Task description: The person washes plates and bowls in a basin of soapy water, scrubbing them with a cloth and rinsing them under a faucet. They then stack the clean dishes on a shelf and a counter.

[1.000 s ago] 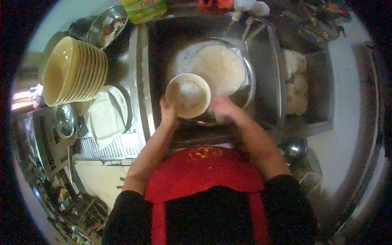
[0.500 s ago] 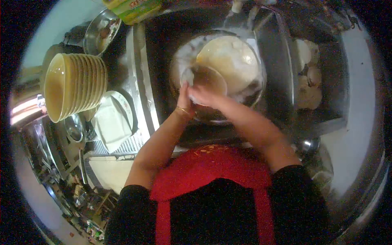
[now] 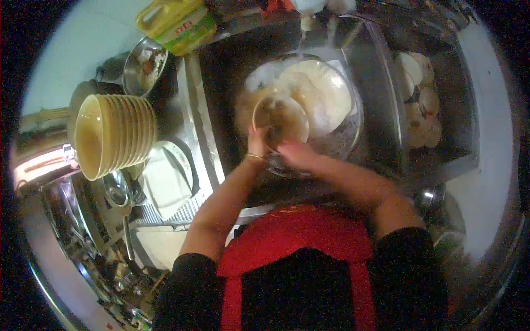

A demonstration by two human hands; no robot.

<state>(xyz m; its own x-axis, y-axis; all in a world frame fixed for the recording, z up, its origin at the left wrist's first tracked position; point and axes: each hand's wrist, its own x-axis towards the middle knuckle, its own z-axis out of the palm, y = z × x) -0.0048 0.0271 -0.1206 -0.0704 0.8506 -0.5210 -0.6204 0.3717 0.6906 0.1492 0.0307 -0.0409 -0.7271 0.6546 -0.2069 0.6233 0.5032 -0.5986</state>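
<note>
A round bowl [image 3: 287,114], brownish inside, is tilted over a wide metal basin [image 3: 360,113] in the sink. My left hand [image 3: 257,142] grips the bowl's left rim, a thin bangle on its wrist. At the lower right edge my right hand [image 3: 297,155] is closed on the bowl, somewhat blurred, its fingertips partly hidden. Behind the bowl, a large pale yellow dish [image 3: 326,91] lies among suds in the basin. Water runs from a faucet [image 3: 307,23] above.
Left of the sink stand a nested stack of yellow bowls [image 3: 113,135], a white square plate [image 3: 165,185] and a metal bowl with scraps [image 3: 144,66]. A yellow-green jug [image 3: 185,27] is at the back. Several dishes sit in the right basin [image 3: 422,102].
The small bowl has turned, so more of its inside shows. My hands have moved apart, the right one down to the lower edge. The whole view has shifted slightly.
</note>
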